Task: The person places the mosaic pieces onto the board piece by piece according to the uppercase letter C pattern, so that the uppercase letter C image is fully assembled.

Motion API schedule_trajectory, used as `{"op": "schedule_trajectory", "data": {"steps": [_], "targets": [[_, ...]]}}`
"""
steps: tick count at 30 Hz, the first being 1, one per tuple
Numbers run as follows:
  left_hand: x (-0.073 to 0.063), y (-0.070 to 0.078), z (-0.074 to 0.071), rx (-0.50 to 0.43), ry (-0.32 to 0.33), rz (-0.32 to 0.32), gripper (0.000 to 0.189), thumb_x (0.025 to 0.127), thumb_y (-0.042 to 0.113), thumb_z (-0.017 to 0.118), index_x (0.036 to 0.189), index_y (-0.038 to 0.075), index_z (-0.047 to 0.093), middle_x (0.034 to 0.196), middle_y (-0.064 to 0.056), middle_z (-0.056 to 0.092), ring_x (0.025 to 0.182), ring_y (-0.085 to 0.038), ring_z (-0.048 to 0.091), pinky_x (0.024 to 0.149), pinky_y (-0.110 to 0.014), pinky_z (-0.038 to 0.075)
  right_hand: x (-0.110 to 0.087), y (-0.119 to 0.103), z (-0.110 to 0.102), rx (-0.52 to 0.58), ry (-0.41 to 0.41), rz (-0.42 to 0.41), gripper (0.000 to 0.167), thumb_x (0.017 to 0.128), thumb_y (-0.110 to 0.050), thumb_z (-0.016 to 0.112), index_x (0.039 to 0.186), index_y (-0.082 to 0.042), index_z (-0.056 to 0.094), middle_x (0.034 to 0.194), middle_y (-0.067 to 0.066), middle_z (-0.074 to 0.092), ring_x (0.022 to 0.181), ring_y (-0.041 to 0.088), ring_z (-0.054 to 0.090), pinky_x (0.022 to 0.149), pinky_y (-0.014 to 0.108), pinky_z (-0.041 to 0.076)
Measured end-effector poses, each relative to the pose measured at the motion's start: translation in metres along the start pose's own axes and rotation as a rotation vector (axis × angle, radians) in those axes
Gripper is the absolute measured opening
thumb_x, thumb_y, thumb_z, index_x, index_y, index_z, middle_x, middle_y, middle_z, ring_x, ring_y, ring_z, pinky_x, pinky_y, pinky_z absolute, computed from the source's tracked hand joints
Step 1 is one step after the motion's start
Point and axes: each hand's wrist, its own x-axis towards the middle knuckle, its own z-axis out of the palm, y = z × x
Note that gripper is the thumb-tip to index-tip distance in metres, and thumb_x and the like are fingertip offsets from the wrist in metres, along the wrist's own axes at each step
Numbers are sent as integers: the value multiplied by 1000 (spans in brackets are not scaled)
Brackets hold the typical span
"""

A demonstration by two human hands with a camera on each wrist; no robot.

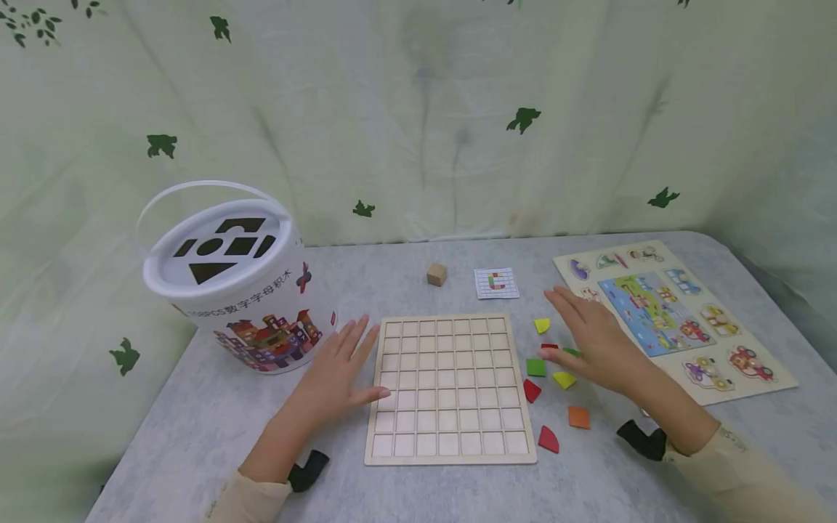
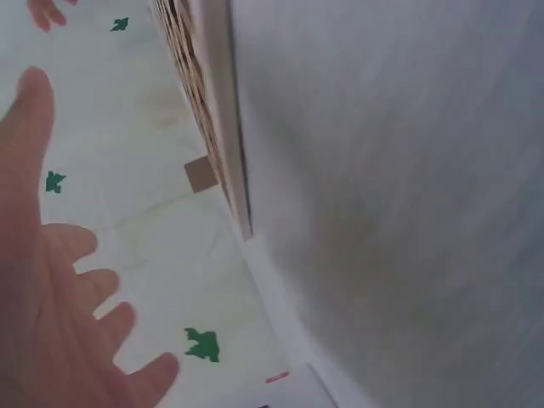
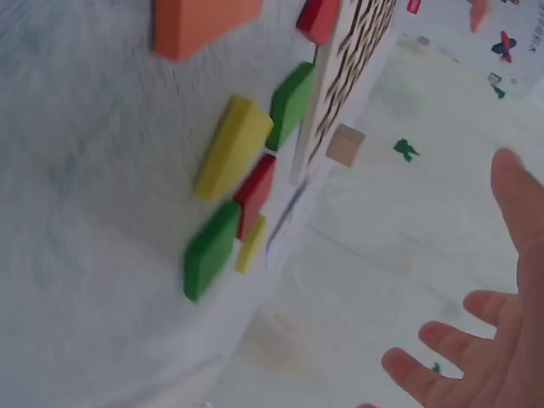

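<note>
My left hand (image 1: pixel 335 376) hovers at the left edge of a square wooden grid board (image 1: pixel 453 388), fingers spread and holding nothing. To the board's right, my right hand (image 1: pixel 598 343) is held over several coloured blocks, also with straight fingers and nothing in them. Those blocks include a green square (image 1: pixel 535 367), a yellow piece (image 1: pixel 564 380), an orange square (image 1: pixel 578 417) and a red quarter-round piece (image 1: pixel 548 439). In the right wrist view, a green block (image 3: pixel 212 251) lies on the table apart from the hand. Part of the pile is hidden under my right hand in the head view.
A white lidded bucket (image 1: pixel 216 290) with shape holes stands at the left. Behind the board are a small wooden cube (image 1: pixel 437 274) and a pattern card (image 1: pixel 496 284). A picture puzzle board (image 1: pixel 713 323) lies at the right. A patterned curtain (image 1: pixel 418 131) hangs behind the table.
</note>
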Motion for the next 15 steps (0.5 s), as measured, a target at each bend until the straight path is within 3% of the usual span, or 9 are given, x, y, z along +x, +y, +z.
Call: {"op": "schedule_trajectory", "data": {"steps": [6, 11, 15], "targets": [[-10, 7, 14, -305, -131, -181, 78, 87, 49, 51, 144, 8, 15, 147, -11, 18, 132, -28, 17, 103, -45, 20, 11, 3, 19, 201, -50, 178, 73, 85, -35, 62, 139, -1, 25, 137, 20, 30, 119, 36, 36, 90, 53, 35], [-15, 5, 23, -398, -194, -215, 67, 91, 33, 52, 143, 6, 19, 145, -11, 24, 132, -28, 18, 105, -43, 17, 18, 12, 34, 294, -79, 304, 65, 87, -30, 60, 135, 2, 31, 126, 21, 40, 105, 34, 46, 81, 48, 43], [-17, 1, 28, -413, -189, -196, 66, 90, 33, 54, 143, 8, 23, 145, -9, 24, 132, -31, 17, 104, -47, 16, 21, 22, 45, 297, -80, 337, 61, 86, -29, 62, 129, 6, 38, 110, 20, 49, 91, 28, 46, 75, 42, 43]]}}
